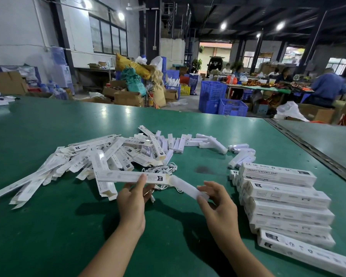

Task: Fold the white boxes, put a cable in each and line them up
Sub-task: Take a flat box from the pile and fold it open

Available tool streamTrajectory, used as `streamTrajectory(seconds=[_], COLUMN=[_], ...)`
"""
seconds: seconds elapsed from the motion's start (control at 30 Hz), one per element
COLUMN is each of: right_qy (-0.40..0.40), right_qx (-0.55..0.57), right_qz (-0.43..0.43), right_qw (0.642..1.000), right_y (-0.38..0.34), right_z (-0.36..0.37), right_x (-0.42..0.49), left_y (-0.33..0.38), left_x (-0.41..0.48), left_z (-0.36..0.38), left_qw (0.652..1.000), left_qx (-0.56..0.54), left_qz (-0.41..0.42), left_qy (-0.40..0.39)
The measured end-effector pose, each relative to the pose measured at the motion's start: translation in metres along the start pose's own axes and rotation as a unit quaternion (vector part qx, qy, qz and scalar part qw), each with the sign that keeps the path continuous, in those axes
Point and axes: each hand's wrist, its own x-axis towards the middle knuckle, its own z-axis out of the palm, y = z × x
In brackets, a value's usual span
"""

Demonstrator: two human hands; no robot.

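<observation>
A single wide-angle view from the person's head looks forward and down across the green table [48, 126], close above its near part, with the far workshop hall [208, 27] filling the upper third.

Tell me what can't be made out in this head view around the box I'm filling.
Head view:
Inside of the held box: hidden by its own walls, so any cable there is unseen.
Tip of the white bar: hidden in the box mouth.
The cables: partly behind the box, count unclear.
The finished stack: nearest box cut by the frame edge.
</observation>
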Motion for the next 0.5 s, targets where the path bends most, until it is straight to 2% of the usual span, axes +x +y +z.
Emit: streamTrajectory(seconds=[0.27, 0.5], right_qy=[-0.038, -0.026], right_qx=[0.029, 0.147], right_qz=[0.017, 0.074], right_qw=[0.999, 0.986], right_y=[0.0019, 0.0058], right_z=[-0.0024, -0.0022], right_x=[0.0014, 0.0048], left_y=[-0.0012, -0.0007], left_x=[-0.0034, -0.0083], left_z=[0.002, 0.002], left_qw=[0.999, 0.996], left_qx=[0.018, 0.042], left_qz=[0.013, 0.016], left_qy=[-0.034, -0.079])
